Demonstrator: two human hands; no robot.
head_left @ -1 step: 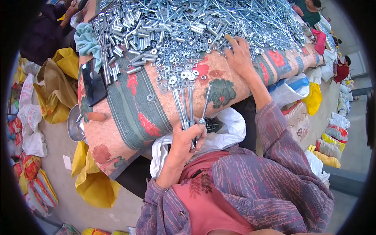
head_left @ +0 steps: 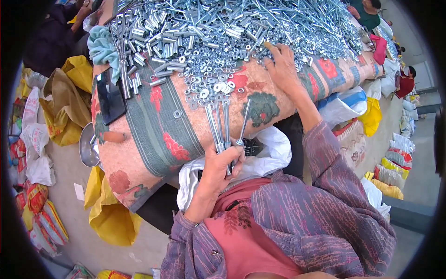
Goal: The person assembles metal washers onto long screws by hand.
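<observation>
Several long silvery bolts point(head_left: 226, 123) stand upright in my left hand point(head_left: 222, 162), which is closed round their lower ends. One bolt point(head_left: 245, 118) leans apart to the right, with a nut-like piece low on its shaft. My right hand point(head_left: 284, 72) reaches to the near edge of the heap of small nuts point(head_left: 299, 51). Its fingers are bent and spread, and their tips touch the heap; a yellowish covering shows on one fingertip. Between the hands lie loose flat washers point(head_left: 224, 87). Short metal sleeves point(head_left: 172, 46) and long rods point(head_left: 283, 16) are heaped farther back.
A patterned cloth point(head_left: 153, 139) covers the work table. At left are a black phone point(head_left: 110, 104), a teal rag point(head_left: 103, 46) and a metal bowl point(head_left: 86, 145). A white sack point(head_left: 274, 151) lies open before my lap. Yellow sacks point(head_left: 109, 214) stand beside the table; other people sit farther off.
</observation>
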